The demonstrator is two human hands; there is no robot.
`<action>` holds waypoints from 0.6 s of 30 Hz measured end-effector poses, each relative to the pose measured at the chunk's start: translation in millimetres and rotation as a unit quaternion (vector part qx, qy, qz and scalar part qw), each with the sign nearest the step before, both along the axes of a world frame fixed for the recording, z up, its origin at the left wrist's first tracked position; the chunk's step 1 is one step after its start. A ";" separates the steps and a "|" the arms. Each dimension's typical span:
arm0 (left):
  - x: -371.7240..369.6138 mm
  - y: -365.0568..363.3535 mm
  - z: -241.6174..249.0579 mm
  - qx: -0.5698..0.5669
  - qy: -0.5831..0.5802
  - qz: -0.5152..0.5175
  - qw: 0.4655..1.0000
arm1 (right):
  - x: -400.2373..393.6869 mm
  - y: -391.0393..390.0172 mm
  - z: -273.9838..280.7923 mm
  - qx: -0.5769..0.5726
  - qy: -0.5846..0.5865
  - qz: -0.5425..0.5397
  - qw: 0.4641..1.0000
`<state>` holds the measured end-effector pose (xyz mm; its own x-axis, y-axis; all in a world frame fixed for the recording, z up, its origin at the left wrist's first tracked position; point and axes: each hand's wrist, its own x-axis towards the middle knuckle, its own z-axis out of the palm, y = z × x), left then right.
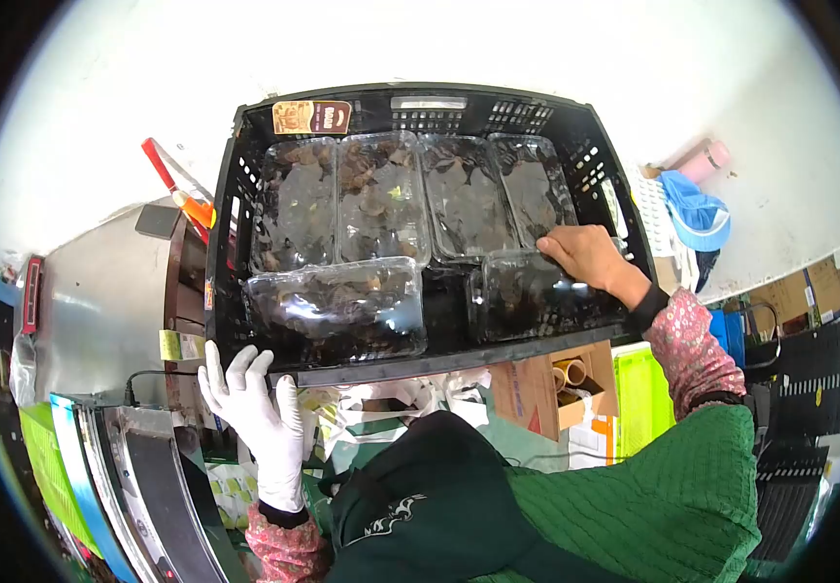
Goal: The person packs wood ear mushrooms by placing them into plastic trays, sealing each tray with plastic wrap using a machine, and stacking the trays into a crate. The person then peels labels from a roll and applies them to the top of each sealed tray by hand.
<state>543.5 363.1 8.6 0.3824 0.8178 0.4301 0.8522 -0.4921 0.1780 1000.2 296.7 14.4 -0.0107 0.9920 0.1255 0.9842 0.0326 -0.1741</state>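
Observation:
A black plastic crate [410,369] holds several clear plastic boxes with dark, leaf-like contents; what these are exactly I cannot make out. Four-sided boxes stand side by side along the back, such as the clear box [381,199]. In front of them lie a front left box [337,306] and a front right box [537,291], a gap between the two. My bare right hand [590,260] is closed over the back part of the front right box. My left hand [263,413], in a white glove, has its fingers spread at the crate's near left corner, apparently touching the rim.
An orange-and-red handled tool [187,202] lies left of the crate, beside a metal surface [100,282]. To the right are a blue cap [694,212] and a pink bottle [704,160]. Below stand an open cardboard box [556,389] and a lime-green crate [643,394].

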 end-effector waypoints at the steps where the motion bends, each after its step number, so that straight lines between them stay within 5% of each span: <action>1: -1.5 -0.9 1.1 -0.011 -0.003 -0.002 1.000 | -1.8 0.0 1.2 -0.009 -0.029 0.013 0.999; 5: 4.3 -2.6 2.1 -0.004 -0.041 0.006 0.999 | -9.1 -5.9 -3.5 -0.020 -0.095 -0.033 0.995; 7: 5.0 -2.6 1.1 0.000 -0.054 0.008 0.999 | -17.9 -3.2 7.5 0.077 -0.159 0.003 0.984; 11: 0.4 0.4 -2.9 0.049 -0.089 -0.026 0.994 | -51.3 -1.7 12.5 -0.011 -0.170 0.155 0.973; 14: -9.3 1.4 5.3 0.012 -0.105 -0.041 0.994 | -61.3 3.9 15.3 -0.063 -0.190 0.139 0.970; 18: -21.3 -23.6 -10.0 -0.004 -0.206 -0.013 0.979 | -75.8 9.2 21.5 0.015 -0.102 0.118 0.988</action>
